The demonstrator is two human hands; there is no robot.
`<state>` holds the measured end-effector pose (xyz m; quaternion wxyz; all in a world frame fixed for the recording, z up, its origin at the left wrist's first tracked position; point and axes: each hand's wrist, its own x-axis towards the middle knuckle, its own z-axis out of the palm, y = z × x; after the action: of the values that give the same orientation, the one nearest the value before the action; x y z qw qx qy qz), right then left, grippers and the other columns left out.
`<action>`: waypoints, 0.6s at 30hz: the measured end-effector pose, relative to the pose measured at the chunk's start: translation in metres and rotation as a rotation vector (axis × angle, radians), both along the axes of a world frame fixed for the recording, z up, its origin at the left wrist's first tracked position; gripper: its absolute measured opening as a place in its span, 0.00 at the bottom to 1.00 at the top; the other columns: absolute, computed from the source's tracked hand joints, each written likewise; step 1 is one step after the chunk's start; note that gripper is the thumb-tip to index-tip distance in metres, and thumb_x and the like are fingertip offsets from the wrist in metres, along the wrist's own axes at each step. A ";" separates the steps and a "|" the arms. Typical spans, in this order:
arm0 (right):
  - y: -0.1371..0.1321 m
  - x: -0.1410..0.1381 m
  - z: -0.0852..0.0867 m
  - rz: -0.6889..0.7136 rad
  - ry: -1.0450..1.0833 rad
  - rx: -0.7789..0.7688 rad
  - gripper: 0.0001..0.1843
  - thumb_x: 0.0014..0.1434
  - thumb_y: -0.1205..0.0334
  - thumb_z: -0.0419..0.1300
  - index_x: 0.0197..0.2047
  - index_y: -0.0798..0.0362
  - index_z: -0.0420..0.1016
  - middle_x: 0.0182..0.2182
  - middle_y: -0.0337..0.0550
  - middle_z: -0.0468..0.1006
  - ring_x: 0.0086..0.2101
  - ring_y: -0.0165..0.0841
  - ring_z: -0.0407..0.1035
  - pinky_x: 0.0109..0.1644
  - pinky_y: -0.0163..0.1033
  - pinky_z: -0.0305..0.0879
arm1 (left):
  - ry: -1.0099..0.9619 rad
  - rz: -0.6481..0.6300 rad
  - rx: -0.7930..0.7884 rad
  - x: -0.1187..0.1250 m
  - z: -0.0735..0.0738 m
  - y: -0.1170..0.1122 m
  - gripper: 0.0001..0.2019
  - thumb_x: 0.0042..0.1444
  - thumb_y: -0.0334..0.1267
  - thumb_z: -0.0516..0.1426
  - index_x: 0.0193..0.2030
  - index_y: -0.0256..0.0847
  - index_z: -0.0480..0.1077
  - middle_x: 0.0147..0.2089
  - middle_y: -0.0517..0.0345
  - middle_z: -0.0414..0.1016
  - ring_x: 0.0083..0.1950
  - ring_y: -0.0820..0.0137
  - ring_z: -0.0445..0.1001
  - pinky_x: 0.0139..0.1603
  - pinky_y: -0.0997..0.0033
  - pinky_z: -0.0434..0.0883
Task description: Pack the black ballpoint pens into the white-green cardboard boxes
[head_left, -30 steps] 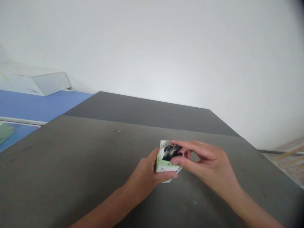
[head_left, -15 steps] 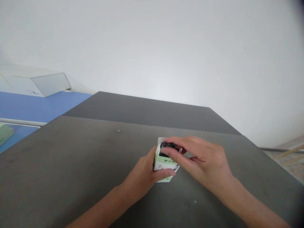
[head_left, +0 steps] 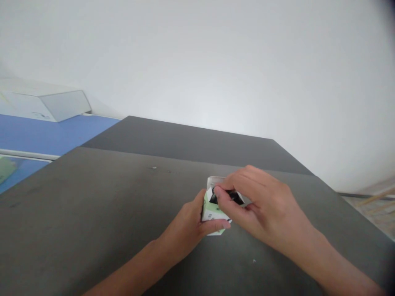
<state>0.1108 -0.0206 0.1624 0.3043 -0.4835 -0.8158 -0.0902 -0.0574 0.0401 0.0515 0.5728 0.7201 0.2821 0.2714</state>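
A small white and green carton (head_left: 210, 211) stands on the dark grey table (head_left: 92, 213), its top flaps open. My left hand (head_left: 191, 226) is wrapped round the carton's near side, thumb along the front. My right hand (head_left: 262, 205) is over the carton's open top, fingers curled and pressing down on black items (head_left: 230, 196) inside it. What the black items are is unclear; they look like small clips. Most of the carton's right side is hidden by my right hand.
A second dark table top (head_left: 191, 144) lies beyond, against a white wall. At the far left are a blue surface (head_left: 46, 133) with a white box (head_left: 46, 105) on it. A wooden frame (head_left: 376, 197) shows at the right edge, past the table.
My right hand has lowered from holding the black items above the carton to pushing them down into its open top. The left hand and carton stay in place.
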 end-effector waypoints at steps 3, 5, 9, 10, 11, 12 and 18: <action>0.001 0.004 0.002 0.008 -0.032 -0.029 0.09 0.69 0.66 0.66 0.52 0.54 0.83 0.40 0.41 0.87 0.37 0.33 0.79 0.39 0.38 0.71 | 0.020 0.015 -0.008 0.000 -0.001 0.001 0.29 0.59 0.47 0.70 0.63 0.46 0.67 0.49 0.62 0.83 0.46 0.64 0.79 0.45 0.70 0.72; -0.001 0.006 -0.002 0.010 0.003 -0.020 0.13 0.69 0.66 0.67 0.56 0.52 0.82 0.44 0.40 0.88 0.39 0.31 0.81 0.42 0.35 0.74 | 0.035 0.011 -0.012 0.000 -0.001 0.000 0.30 0.59 0.47 0.71 0.63 0.46 0.67 0.48 0.62 0.83 0.44 0.64 0.79 0.44 0.70 0.72; -0.004 0.006 -0.012 -0.025 0.172 0.017 0.07 0.67 0.67 0.69 0.48 0.52 0.85 0.40 0.39 0.88 0.37 0.28 0.81 0.40 0.30 0.76 | 0.040 0.010 -0.030 0.000 0.001 -0.001 0.29 0.56 0.47 0.72 0.61 0.46 0.69 0.46 0.63 0.83 0.44 0.64 0.80 0.43 0.70 0.71; -0.004 0.005 -0.012 -0.031 0.190 0.019 0.07 0.66 0.67 0.69 0.47 0.51 0.85 0.40 0.39 0.88 0.36 0.28 0.81 0.40 0.30 0.76 | 0.043 0.014 -0.039 0.000 0.002 -0.001 0.29 0.56 0.47 0.72 0.60 0.46 0.70 0.46 0.64 0.83 0.44 0.64 0.80 0.43 0.71 0.72; -0.003 0.005 -0.012 -0.029 0.190 0.017 0.06 0.66 0.68 0.69 0.46 0.51 0.85 0.39 0.39 0.88 0.36 0.29 0.82 0.41 0.30 0.77 | 0.048 0.019 -0.046 0.000 0.003 -0.002 0.29 0.56 0.47 0.72 0.60 0.46 0.70 0.45 0.64 0.83 0.44 0.64 0.80 0.43 0.71 0.72; -0.002 0.005 -0.010 -0.025 0.176 0.011 0.06 0.66 0.68 0.69 0.46 0.50 0.86 0.39 0.38 0.88 0.36 0.29 0.82 0.42 0.31 0.78 | 0.056 0.028 -0.050 0.000 0.003 -0.002 0.30 0.55 0.48 0.72 0.61 0.47 0.70 0.45 0.64 0.83 0.44 0.64 0.80 0.43 0.71 0.72; 0.001 0.010 0.000 0.049 0.051 -0.026 0.10 0.68 0.67 0.67 0.52 0.49 0.85 0.43 0.40 0.89 0.38 0.31 0.83 0.46 0.33 0.80 | 0.104 0.059 -0.041 0.000 0.003 -0.003 0.34 0.50 0.48 0.75 0.61 0.47 0.72 0.42 0.64 0.84 0.42 0.62 0.81 0.41 0.71 0.72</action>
<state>0.1209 -0.0192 0.1622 0.3206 -0.4696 -0.8204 -0.0598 -0.0575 0.0370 0.0550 0.5638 0.7126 0.3382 0.2448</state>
